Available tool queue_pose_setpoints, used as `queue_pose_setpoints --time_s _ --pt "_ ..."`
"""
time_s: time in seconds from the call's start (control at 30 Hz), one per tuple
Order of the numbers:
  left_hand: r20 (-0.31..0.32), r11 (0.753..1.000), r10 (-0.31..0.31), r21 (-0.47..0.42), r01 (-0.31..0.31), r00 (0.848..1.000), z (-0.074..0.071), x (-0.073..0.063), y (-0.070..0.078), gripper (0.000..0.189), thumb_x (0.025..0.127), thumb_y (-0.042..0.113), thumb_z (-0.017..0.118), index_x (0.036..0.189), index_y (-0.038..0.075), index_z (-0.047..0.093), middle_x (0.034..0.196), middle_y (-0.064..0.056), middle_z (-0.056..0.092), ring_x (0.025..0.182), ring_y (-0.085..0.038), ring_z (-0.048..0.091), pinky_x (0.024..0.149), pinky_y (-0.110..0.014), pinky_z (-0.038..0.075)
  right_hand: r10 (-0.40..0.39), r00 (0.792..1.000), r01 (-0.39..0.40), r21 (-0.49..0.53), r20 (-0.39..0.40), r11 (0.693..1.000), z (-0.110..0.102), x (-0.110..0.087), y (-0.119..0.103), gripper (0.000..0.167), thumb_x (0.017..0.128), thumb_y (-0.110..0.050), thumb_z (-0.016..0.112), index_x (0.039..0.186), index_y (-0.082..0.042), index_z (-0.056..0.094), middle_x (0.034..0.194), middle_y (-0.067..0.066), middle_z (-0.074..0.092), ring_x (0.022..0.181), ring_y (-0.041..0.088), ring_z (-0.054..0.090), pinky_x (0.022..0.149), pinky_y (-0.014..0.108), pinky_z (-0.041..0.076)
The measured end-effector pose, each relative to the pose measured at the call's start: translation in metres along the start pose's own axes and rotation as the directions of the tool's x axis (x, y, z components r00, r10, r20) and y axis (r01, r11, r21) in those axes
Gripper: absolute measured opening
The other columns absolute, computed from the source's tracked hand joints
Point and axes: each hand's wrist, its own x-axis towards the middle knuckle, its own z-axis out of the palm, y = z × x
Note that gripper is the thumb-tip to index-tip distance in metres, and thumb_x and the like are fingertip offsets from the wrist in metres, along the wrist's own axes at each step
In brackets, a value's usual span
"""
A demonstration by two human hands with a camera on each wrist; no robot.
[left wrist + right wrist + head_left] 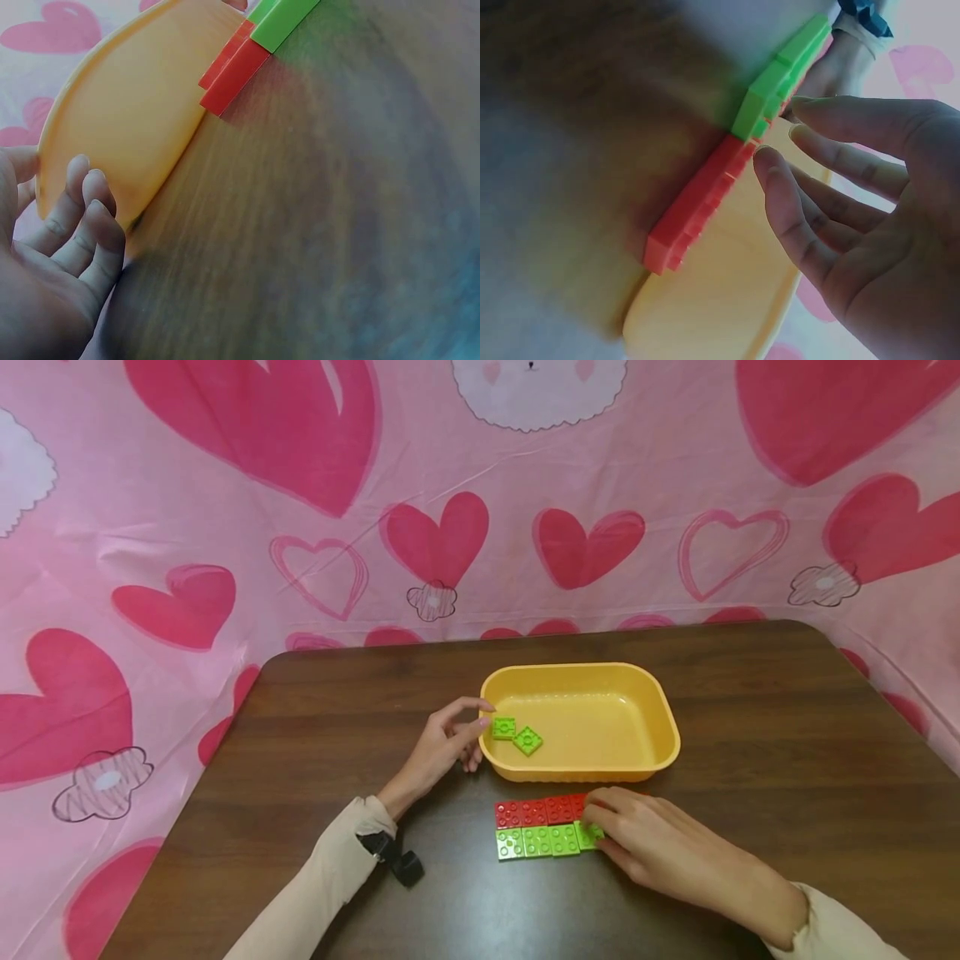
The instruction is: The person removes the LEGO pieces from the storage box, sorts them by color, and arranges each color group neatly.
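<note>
Red toy building bricks form a row, with a row of green building bricks in front of it. My right hand is over the right end of both rows, hiding part of them. Its fingertips in the right wrist view are by the studs of the end green brick, with no brick between thumb and fingers. My left hand is at the left end of a yellow tub, thumb and index finger at the rim, other fingers loosely bent outside.
Two loose green bricks lie inside the tub, at its left end near my left fingertips. The tub stands on a dark wooden table, just behind the brick rows. Beyond the table hangs a pink cloth with hearts.
</note>
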Motion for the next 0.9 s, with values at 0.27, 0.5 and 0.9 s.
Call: queue_pose_setpoints --time_s 0.27,0.5,0.9 --pt "0.001 1.000 0.000 -0.015 0.000 1.000 0.000 -0.003 -0.001 0.026 0.102 0.018 0.059 0.125 0.005 0.059 0.061 -0.022 0.058 0.047 -0.019 0.055 0.045 -0.027 0.047 -0.020 0.995 0.020 0.001 -0.094 1.000 -0.016 0.010 -0.001 0.029 0.076 -0.009 0.085 0.097 -0.016 0.067 0.095 -0.009 0.058 0.081 0.005 0.055 0.068 0.024 0.054" --pt "-0.003 1.000 0.000 -0.009 0.000 1.000 0.000 -0.002 -0.001 0.027 0.102 0.023 0.059 0.124 0.009 0.059 0.063 -0.022 0.058 0.048 -0.020 0.055 0.044 -0.027 0.047 0.034 0.990 -0.031 0.022 -0.139 0.999 -0.034 0.032 0.005 0.030 0.075 -0.012 0.087 0.099 -0.014 0.070 0.097 -0.007 0.064 0.086 0.008 0.060 0.076 0.030 0.059" --pt "0.010 0.999 -0.017 -0.030 0.017 1.000 0.002 -0.004 -0.001 0.026 0.102 0.023 0.059 0.125 0.011 0.058 0.061 -0.015 0.060 0.046 -0.018 0.054 0.042 -0.026 0.044 0.216 0.976 -0.204 0.342 0.005 0.917 -0.022 0.077 0.044 0.021 0.084 -0.012 0.080 0.104 -0.011 0.071 0.096 -0.004 0.070 0.084 0.010 0.062 0.075 0.031 0.057"
